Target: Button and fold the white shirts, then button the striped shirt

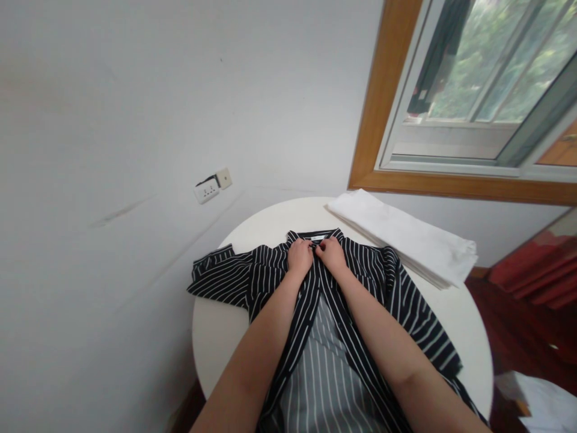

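Note:
A black shirt with white stripes (273, 273) lies front up across a round white table, collar toward the wall. Its front hangs apart below the neck, showing the paler inside of the back. My left hand (300, 257) pinches the front edge just under the collar on the left. Close beside it, my right hand (331, 255) pinches the opposite edge, and the fingertips of both hands nearly meet. A small white label (319, 237) shows inside the collar. Whatever button or hole lies between the fingers is too small to tell.
The white table (220, 343) stands against the wall. A folded stack of white cloth or paper (401, 234) lies at its back right, under a wood-framed window (363, 144). A wall socket (207, 190) is at left; red fabric (536, 264) hangs at right.

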A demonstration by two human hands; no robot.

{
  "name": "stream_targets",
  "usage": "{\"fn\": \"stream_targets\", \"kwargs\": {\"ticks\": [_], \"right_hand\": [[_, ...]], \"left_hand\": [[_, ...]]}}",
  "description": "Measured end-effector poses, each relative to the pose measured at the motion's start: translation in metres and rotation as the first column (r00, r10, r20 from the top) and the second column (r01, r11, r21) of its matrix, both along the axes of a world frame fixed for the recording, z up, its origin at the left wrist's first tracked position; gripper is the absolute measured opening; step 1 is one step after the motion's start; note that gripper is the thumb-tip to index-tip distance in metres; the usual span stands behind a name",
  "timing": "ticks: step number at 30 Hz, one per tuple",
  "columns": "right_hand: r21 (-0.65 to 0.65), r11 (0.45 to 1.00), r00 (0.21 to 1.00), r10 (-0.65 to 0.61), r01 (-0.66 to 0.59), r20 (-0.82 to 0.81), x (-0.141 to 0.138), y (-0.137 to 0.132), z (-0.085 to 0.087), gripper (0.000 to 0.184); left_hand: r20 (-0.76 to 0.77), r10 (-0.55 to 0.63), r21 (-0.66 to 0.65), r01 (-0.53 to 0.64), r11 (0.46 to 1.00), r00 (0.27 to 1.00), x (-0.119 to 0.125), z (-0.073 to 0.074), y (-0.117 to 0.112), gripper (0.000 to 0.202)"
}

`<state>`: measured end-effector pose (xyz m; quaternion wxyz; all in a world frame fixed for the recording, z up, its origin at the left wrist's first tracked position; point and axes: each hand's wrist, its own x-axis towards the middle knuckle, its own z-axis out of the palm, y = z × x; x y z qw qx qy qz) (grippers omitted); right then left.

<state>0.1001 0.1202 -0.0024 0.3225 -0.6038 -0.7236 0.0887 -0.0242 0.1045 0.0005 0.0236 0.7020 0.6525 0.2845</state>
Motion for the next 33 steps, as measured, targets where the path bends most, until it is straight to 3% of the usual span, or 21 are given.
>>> {"fn": "stream_targets", "kwargs": {"ticks": [5, 13, 23, 33], "right_hand": [[-0.025, 0.997, 0.981, 0.068, -0.073, -0.181, 0.010, 0.006, 0.003, 0.009], [-0.065, 0.990, 0.931, 0.098, -0.128, -0.351, 0.004, 0.016, -0.001, 0.022], [-0.099, 0.974, 0.913, 0.153, -0.204, -0.378, 0.010, 0.020, -0.011, 0.016], [-0.077, 0.983, 0.923, 0.129, -0.168, -0.363, 0.007, 0.016, -0.009, 0.013]], "left_hand": [[-0.018, 0.028, -0.018, -0.028, 0.999, 0.999, 0.002, 0.002, 0.000, 0.024], [-0.027, 0.122, -0.106, -0.124, 0.987, 0.992, 0.009, 0.008, 0.005, 0.018], [-0.033, 0.121, -0.104, -0.124, 0.987, 0.992, 0.010, 0.005, 0.006, 0.017], [-0.066, 0.097, -0.042, -0.100, 0.994, 0.993, 0.009, 0.003, 0.005, 0.016]]}}
